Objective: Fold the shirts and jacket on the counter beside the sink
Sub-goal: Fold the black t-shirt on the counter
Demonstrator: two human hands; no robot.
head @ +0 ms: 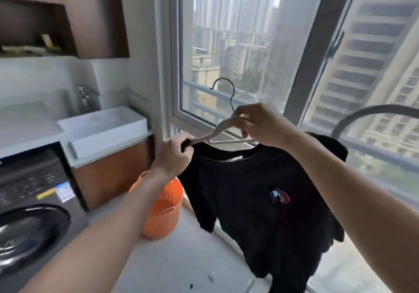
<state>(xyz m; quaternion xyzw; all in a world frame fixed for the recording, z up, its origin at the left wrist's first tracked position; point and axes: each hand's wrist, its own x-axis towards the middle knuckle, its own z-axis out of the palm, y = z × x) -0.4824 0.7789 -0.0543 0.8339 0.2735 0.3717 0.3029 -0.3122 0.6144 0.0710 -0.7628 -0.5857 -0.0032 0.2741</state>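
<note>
before the window (pixel 226 54), left hand (pixel 174 154) pinches one black shirt (pixel 260 190), right hand (pixel 260 125) grips its one hanger (pixel 215 132).

We see a black shirt (pixel 249 213) at lower right, plain but for a small chest patch (pixel 279 195) in blue, white and red-orange. Its hanger (pixel 217 128) is cream with a black hook (pixel 230 100). Lower centre, the basket (pixel 167 209) is bright orange. At left, the sink (pixel 106 129) and counter (pixel 22 125) are white, the cabinet (pixel 113 175) below reddish brown, the washer (pixel 27 179) dark grey with blue and yellow stickers (pixel 64 192).
</note>
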